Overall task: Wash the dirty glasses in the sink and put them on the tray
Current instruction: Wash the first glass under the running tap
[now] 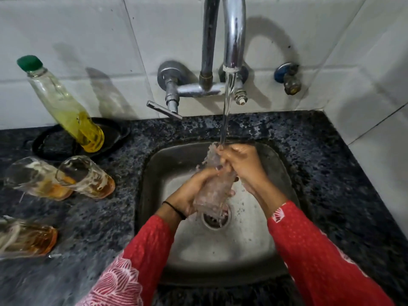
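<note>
Head view: logged clear glass held over sink, base low above drain, rim tilted up toward tap spout. Left hand wrapped round lower part of glass, fingers curled against it. Right hand gripped upper part at rim, fingers pressed together and bent over the edge; could not tell whether any reached inside. Water stream seen falling from spout onto rim and right hand, running down glass and splashing. Black band on left wrist; red patterned sleeves on both forearms. Dark speckled tabletop around sink. Left of sink: dirty glass A and dirty glass B just beside each other, dirty glass C nearer, apart from them, cut by picture edge; all three with orange residue at base and whitish streaks. Behind them, green-capped bottle of yellow liquid, base over black dish. Lever handle and blue valve on tiled wall.
</note>
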